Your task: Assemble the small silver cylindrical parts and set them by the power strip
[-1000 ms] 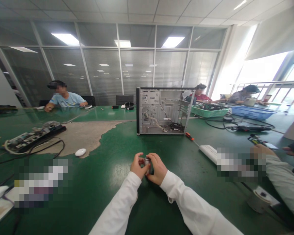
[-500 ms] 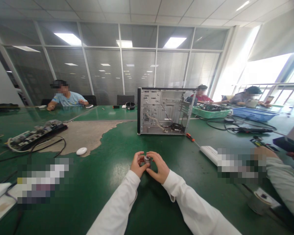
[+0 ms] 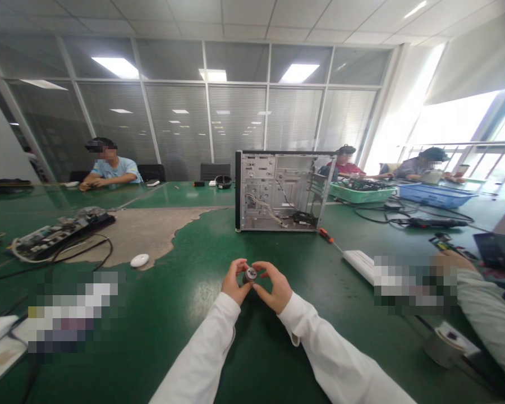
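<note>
A small round metal part (image 3: 251, 275), like a little motor or cylinder, is between my two hands above the green table (image 3: 185, 336). My left hand (image 3: 235, 282) grips it from the left with thumb and fingers. On the right side, my right hand (image 3: 274, 285) curves around it, its thumb and fingertips near the part; whether they touch it is too small to tell. Behind my hands stands an open computer case (image 3: 280, 191), with cables inside. An orange-handled screwdriver (image 3: 327, 235) lies at the case's lower right corner.
Circuit boards with cables (image 3: 63, 233) and a white oval object (image 3: 139, 260) are at left. A white power strip (image 3: 359, 266) and another person's sleeve (image 3: 483, 314) are at right. Behind are a green basket (image 3: 362, 194) and a blue basket (image 3: 435, 196).
The metal part has tilted so its round end face shows more, and it has shifted slightly left with my left hand. The person across the table has lowered their hands together.
</note>
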`<state>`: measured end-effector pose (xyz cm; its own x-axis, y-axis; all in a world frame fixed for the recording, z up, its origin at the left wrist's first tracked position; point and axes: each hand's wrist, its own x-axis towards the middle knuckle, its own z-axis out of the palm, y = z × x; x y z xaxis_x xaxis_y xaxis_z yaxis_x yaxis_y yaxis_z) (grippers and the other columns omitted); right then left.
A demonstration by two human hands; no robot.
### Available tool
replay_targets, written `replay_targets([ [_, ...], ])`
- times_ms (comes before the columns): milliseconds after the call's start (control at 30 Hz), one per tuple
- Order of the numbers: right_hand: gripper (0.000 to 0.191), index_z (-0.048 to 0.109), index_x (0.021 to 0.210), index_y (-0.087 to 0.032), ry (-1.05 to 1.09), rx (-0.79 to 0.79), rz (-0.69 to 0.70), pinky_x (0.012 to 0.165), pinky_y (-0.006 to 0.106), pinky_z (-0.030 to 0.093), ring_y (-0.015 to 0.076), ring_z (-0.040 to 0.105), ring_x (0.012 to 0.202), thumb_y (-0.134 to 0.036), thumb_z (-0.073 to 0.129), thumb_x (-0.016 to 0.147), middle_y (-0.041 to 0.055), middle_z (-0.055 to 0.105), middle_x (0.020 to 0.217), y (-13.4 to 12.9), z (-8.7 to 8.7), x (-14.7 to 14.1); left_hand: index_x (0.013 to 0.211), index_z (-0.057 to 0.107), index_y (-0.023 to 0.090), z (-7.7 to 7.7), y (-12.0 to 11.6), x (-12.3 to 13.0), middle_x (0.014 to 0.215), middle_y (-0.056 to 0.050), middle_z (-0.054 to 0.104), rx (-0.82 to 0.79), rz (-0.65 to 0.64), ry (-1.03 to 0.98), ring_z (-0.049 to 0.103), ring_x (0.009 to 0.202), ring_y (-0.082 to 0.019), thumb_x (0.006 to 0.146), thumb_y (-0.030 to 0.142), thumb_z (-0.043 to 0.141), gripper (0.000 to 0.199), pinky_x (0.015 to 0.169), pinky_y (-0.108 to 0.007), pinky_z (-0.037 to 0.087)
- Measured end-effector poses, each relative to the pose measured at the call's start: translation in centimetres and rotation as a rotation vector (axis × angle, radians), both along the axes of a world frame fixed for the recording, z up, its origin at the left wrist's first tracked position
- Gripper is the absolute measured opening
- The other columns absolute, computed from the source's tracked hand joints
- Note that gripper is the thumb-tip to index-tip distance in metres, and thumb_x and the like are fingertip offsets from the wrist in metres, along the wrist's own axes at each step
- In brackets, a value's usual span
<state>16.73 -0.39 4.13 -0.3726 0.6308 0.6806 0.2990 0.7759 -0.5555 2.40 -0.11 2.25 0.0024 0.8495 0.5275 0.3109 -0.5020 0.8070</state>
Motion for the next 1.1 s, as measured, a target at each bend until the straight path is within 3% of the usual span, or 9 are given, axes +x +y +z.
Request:
replay_targets([
  [300,0.037,0.049,0.097,-0.020,0.068,0.005,0.031,0.066,0.027,0.047,0.0157,0.049,0.088,-0.008,0.049,0.062,0.0070,0.050,0.098,0.48,-0.40,0.08,0.100,0.036,0.019,-0.55,0.36,0.09,0.086,-0.002,0.049,-0.056,-0.085,-0.077,0.052,0.085,-0.014,0.057,0.007,0.059,0.050,0.079,-0.032,0.043],
  [733,0.040,0.049,0.098,-0.021,0.123,-0.026,0.033,0.066,0.027,0.047,0.0149,0.049,0.086,-0.006,0.046,0.062,0.0061,0.049,0.097,0.26,-0.07,0.00,0.096,0.038,0.019,-0.19,0.00,0.37,0.088,-0.001,0.047,-0.052,-0.086,-0.161,0.051,0.090,-0.014,0.056,0.004,0.057,0.047,0.081,-0.032,0.042],
  [1100,0.024,0.056,0.087,-0.022,0.051,0.027,0.003,0.065,0.026,0.047,0.0143,0.051,0.082,-0.014,0.049,0.066,0.0048,0.053,0.090,0.34,0.02,-0.08,0.100,0.041,0.020,-0.59,0.01,0.00,0.095,-0.004,0.051,0.067,-0.007,0.080,0.051,0.092,-0.016,0.062,0.009,0.053,0.042,0.084,-0.034,0.041],
])
